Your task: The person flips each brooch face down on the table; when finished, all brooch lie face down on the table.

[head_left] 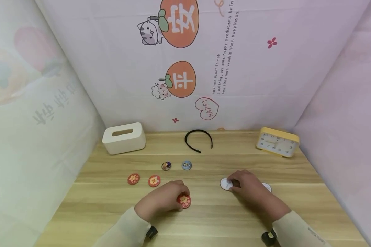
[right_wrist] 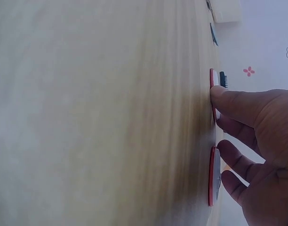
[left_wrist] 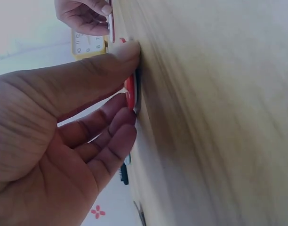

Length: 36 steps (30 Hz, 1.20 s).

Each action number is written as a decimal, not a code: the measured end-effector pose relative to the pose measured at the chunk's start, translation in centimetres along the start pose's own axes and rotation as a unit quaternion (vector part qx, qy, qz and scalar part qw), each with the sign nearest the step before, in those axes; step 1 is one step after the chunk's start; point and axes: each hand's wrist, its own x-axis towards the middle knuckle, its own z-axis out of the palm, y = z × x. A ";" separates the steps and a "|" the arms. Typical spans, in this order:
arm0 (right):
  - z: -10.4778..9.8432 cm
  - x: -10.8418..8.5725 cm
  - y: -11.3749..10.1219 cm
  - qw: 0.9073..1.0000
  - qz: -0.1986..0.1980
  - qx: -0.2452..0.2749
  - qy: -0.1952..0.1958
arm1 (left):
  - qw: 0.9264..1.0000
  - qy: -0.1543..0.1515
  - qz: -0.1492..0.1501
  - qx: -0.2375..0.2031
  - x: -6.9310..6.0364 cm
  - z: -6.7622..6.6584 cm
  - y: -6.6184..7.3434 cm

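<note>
My left hand pinches a round red badge with a gold figure, thumb on one side and fingers on the other. In the left wrist view that badge stands edge-on close to the wooden table. My right hand pinches a white-faced disc between thumb and forefinger; the right wrist view shows its red edge. A second white-faced disc lies partly behind that hand, beneath its other fingers. Two more red badges lie left of my left hand.
Two small picture badges, one dark and one blue, lie mid-table. Along the back stand a white tissue box, a black headband and a yellow clock. Cloth-covered walls enclose the table.
</note>
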 end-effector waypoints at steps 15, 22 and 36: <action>0.1 -0.2 0.1 1.000 -0.006 -0.001 0.008 | 0.999 0.027 -0.009 -0.014 2.9 0.2 0.1; 0.1 -0.2 0.2 1.000 0.006 0.003 0.001 | 0.999 0.041 -0.014 -0.025 4.8 0.4 0.2; 0.2 -0.3 0.1 1.000 0.013 0.005 0.000 | 0.998 0.058 -0.008 -0.023 8.5 1.1 0.9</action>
